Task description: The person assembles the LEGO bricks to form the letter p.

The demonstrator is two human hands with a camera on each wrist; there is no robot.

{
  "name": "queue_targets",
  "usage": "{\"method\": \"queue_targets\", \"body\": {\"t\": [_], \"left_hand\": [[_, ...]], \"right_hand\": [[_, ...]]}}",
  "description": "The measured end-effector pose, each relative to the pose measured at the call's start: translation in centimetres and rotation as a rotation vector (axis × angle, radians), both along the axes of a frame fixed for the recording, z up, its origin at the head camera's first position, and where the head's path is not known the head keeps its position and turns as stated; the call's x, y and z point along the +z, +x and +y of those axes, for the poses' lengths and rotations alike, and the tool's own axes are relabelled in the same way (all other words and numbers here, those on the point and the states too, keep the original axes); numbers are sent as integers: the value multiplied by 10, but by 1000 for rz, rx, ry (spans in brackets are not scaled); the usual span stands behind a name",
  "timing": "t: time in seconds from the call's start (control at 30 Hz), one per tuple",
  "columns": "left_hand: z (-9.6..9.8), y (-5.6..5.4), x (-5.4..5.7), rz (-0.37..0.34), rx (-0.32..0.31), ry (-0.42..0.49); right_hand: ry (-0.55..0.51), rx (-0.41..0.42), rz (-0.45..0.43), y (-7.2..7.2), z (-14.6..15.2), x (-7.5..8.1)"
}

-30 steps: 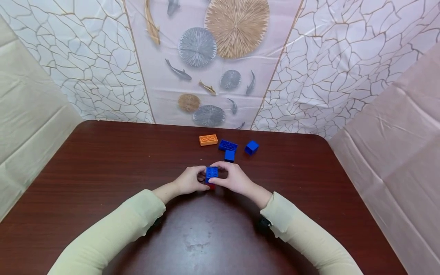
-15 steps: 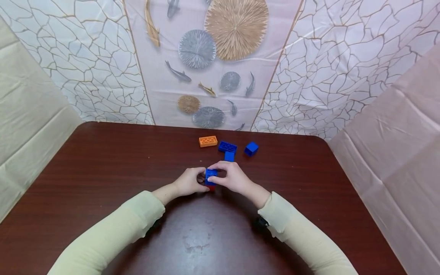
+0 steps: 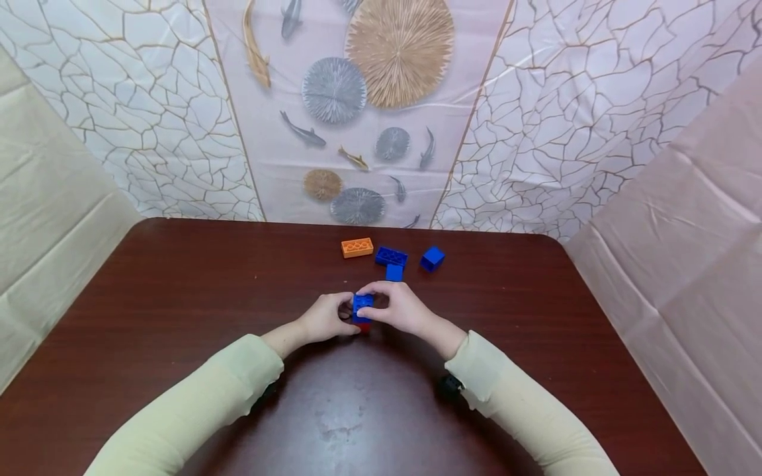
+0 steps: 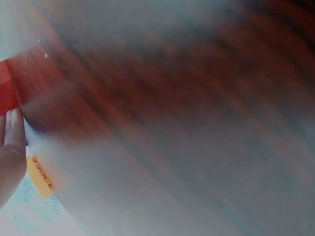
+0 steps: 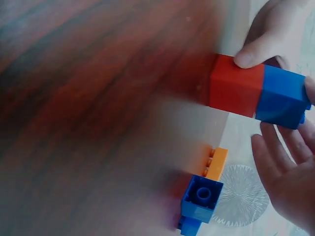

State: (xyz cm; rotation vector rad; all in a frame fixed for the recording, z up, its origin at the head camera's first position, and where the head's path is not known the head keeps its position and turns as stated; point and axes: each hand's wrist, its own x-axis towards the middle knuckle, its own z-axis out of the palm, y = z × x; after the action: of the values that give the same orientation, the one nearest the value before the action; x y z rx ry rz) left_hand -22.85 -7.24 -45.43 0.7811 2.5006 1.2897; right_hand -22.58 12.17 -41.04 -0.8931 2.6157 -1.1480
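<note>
Two blocks stand as one column on the table (image 3: pixel 149 317), between both hands: the red block (image 5: pixel 234 87) below, the blue block (image 5: pixel 283 94) above, faces meeting along a visible seam. The left hand (image 3: pixel 324 320) pinches the red block low, thumb on its near side. The right hand (image 3: pixel 409 312) pinches the blue block, thumb in front, fingers behind. Change over the last second: slight. The right thumb appears to lie farther over the studded top, leaving fewer studs in sight; both grips are maintained. Judgement: the lower hand steadies while the upper one seats or adjusts the blue block; full engagement cannot be confirmed at the seam. Loose parts, unmoved beyond the hands: orange brick (image 3: pixel 357 248), long blue brick (image 3: pixel 391 256), small blue block (image 3: pixel 394 273) just in front of it, and blue cube (image 3: pixel 432 259) to the right.
</note>
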Motion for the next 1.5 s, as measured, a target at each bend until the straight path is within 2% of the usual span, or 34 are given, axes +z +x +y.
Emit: {"method": "queue_targets", "body": {"t": [0.07, 0.17, 0.23, 0.47, 0.67, 1.03, 1.33, 1.5], "left_hand": [[-1, 0, 0, 0, 4, 5], [-1, 0, 0, 6, 9, 8], [-1, 0, 0, -1, 16, 7], [-3, 0, 2, -42, 43, -16], [-2, 1, 2, -29, 44, -19], [1, 2, 0, -41, 36, -16], [1, 2, -2, -34, 41, -19], [0, 1, -2, -35, 44, -23]], "right_hand": [[2, 16, -25, -2, 1, 1], [-17, -11, -63, -8, 3, 3], [-49, -70, -84, -13, 6, 5], [-139, -377, -105, -42, 19, 9], [-153, -524, -145, -67, 27, 8], [31, -625, -151, -92, 28, -9], [225, -644, -160, -102, 24, -23], [282, -649, -199, -103, 18, -21]]}}
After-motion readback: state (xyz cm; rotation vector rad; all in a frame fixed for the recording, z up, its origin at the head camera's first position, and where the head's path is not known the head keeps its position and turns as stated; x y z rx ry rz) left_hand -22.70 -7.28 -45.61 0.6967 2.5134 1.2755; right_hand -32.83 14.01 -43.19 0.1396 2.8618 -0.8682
